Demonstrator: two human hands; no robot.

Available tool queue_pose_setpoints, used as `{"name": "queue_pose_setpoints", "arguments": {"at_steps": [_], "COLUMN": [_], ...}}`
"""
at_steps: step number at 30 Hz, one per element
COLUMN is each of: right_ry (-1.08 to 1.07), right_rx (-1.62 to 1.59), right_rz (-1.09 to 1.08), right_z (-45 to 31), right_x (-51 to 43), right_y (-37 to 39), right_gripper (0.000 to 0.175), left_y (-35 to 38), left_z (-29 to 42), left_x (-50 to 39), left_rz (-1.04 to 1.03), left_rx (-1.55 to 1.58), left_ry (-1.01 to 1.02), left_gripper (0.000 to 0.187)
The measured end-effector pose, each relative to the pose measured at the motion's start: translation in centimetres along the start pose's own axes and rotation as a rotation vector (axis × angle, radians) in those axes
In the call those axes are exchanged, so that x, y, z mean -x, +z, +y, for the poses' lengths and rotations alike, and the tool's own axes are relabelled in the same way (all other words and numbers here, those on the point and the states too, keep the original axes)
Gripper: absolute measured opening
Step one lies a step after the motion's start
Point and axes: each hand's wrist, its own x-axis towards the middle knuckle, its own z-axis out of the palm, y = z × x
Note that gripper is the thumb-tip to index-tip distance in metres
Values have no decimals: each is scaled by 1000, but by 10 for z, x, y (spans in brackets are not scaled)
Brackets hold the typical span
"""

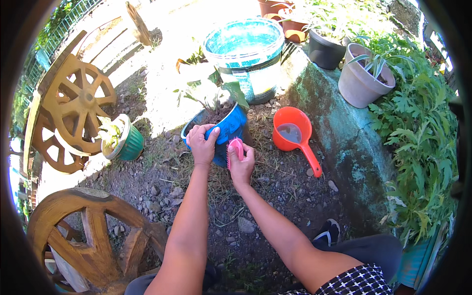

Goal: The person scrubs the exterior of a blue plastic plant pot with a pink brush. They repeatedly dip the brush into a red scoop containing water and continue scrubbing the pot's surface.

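Note:
A blue plastic pot (236, 125) with dark soil and a leafy plant (217, 96) stands on the ground before me, its near side turned to me. My left hand (202, 143) grips its near rim, thumb on the outer wall. In my right hand (241, 162) is a pink scrubbing brush (237, 146), its bristles against the pot's outer side. To the right of the pot, a red plastic dipper (291, 123) holds some water, its handle pointing towards me.
A large blue-green bucket (245, 66) stands behind the pot. A green pot (131, 142) and wooden wheels (86, 97) are at left, another wheel (96, 236) nearer. A mossy concrete ledge (343, 143) at right bears a grey pot (363, 83) and a black pot (324, 51).

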Motion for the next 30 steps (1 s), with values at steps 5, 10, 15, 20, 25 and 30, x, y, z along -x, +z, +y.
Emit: {"name": "queue_pose_setpoints", "arguments": {"at_steps": [5, 10, 15, 20, 25, 30], "right_ry": [177, -20, -72, -85, -38, -175], "right_rx": [-102, 117, 199, 207, 190, 351], "right_rz": [73, 36, -25, -25, -39, -206], "right_z": [-5, -3, -7, -23, -18, -4], "right_x": [-14, -8, -12, -37, -32, -9], "right_y": [-2, -16, -20, -13, -16, -23], "right_gripper": [43, 41, 44, 46, 47, 48], "left_y": [0, 1, 0, 3, 3, -1], "left_z": [-2, 1, 0, 1, 1, -3], "left_x": [3, 1, 1, 7, 4, 1], "left_rz": [-9, 4, 17, 9, 17, -5], "left_rx": [20, -2, 22, -7, 9, 7], "left_ry": [22, 25, 33, 46, 41, 34], "left_gripper": [28, 25, 26, 27, 26, 27]}}
